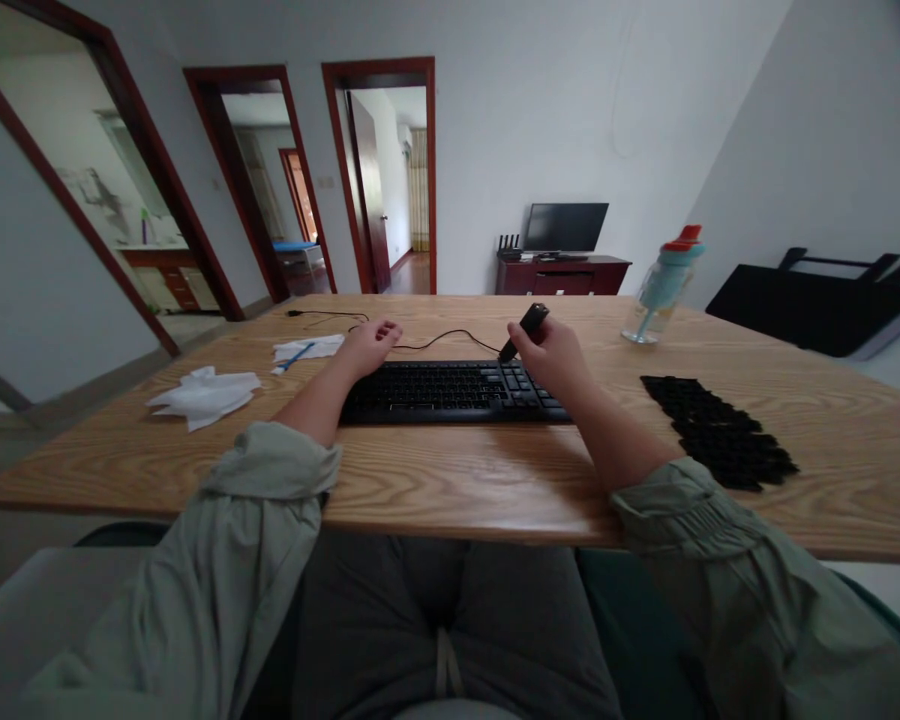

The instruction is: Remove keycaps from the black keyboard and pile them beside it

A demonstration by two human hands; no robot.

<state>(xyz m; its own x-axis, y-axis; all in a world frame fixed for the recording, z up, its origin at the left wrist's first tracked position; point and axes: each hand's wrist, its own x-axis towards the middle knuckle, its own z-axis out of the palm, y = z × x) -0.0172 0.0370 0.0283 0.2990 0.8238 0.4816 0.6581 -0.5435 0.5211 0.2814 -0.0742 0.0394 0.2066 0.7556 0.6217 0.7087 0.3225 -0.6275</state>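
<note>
A black keyboard [435, 390] lies on the wooden table in front of me. My right hand [551, 350] is closed around a black stick-shaped tool [529, 328], tilted with its narrow lower end at the keyboard's back edge, right of the middle. Exactly what kind of tool it is I cannot make out. At the keyboard's back left corner rests my left hand [371, 347], its fingers loosely curled and nothing visible in them. A thin black cable [442, 337] runs behind the keyboard. To the right lies a flat patch of small black pieces [720, 430].
Crumpled white tissue [206, 395] lies at the left on the table [450, 480]. Behind it, a blue-handled brush-like stick [292, 357] rests on another tissue [322, 346]. A water bottle [660, 290] with a red lid stands at the back right.
</note>
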